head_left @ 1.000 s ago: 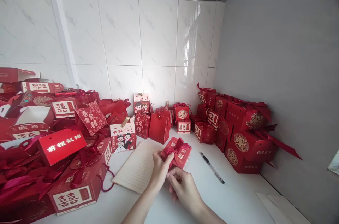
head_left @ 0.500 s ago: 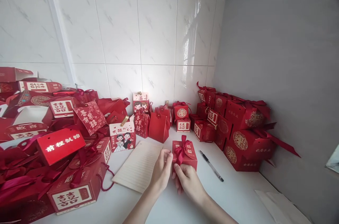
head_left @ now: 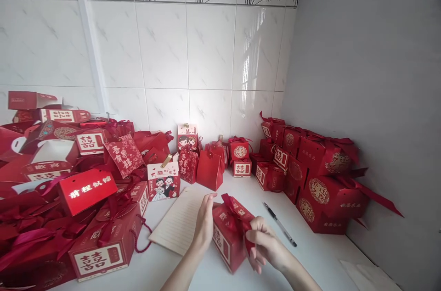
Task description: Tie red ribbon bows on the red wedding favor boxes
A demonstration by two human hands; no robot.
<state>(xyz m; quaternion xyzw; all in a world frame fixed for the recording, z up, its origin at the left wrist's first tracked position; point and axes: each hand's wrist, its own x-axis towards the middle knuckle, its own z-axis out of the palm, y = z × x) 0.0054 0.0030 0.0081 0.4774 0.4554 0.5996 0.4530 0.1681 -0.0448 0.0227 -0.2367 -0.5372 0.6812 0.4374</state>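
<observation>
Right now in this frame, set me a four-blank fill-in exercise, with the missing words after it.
The box between the left hand and right hand is mainly ____ in colour.
The pen lies to the ____ of that box.
The lined notepad lies to the ____ of that box.
The carton beside the notepad shows ____ cartoon figures.
Missing words: red; right; left; two.

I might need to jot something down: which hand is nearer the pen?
The right hand. It is at the box's right side, just left of the pen; the left hand is farther off, at the box's left side, by the notepad.
</observation>
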